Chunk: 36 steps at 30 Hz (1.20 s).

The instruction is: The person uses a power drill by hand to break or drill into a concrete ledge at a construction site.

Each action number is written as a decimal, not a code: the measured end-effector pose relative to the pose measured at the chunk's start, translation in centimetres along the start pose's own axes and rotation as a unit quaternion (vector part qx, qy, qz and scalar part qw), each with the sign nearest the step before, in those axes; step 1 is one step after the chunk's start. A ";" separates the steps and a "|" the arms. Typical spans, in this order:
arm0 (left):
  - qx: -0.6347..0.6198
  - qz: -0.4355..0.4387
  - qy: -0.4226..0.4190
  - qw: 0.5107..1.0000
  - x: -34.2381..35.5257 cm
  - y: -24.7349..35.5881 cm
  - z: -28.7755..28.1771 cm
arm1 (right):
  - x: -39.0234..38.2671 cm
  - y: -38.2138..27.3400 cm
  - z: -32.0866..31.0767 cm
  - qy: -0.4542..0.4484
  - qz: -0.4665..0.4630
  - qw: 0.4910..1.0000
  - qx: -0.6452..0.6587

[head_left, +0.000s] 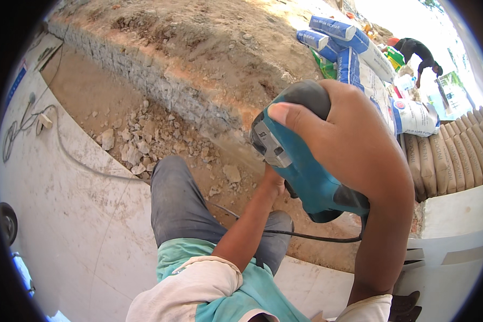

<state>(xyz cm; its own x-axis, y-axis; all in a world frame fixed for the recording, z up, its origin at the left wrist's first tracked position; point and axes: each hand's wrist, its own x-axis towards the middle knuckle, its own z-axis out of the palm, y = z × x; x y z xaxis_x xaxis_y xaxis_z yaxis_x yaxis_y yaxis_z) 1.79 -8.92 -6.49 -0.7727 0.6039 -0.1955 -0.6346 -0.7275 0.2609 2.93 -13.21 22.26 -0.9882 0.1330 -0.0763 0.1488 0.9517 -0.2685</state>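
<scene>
A dirt bank [198, 37] is ahead of me, with a low rough wall [145, 75] along it. Stacked bags [350, 70] are at the right. Broken rocks [134, 147] lie below the wall. The blue drill [316, 174] is up in front of me. My right hand [344, 134] is curled around it. My left hand [274, 180] is mostly hidden behind the drill, so I can't tell its grip. A black cord [316, 236] runs from the drill.
</scene>
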 end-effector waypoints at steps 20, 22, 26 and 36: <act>0.135 0.048 0.074 0.987 1.3 -6.0 -5.2 | -5.1 4.8 2.3 0.049 0.009 0.981 0.189; 0.134 0.051 0.079 0.987 1.2 -6.3 -5.3 | -5.4 5.3 2.4 0.052 0.006 0.980 0.192; 0.136 0.066 0.084 0.985 0.7 -6.5 -5.2 | -5.5 4.6 2.6 0.062 0.039 0.977 0.198; 0.112 0.031 0.083 0.990 1.5 -7.4 -6.5 | -6.1 3.9 2.9 0.074 0.062 0.988 0.117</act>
<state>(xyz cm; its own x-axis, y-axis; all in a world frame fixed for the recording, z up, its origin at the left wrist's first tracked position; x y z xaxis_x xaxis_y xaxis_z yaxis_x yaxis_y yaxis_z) 5.19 -4.73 -14.85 -0.8142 0.4840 -0.3208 -0.5803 -0.6602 0.4768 9.63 -11.15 18.92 -0.9539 0.2997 0.0149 0.2557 0.8379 -0.4823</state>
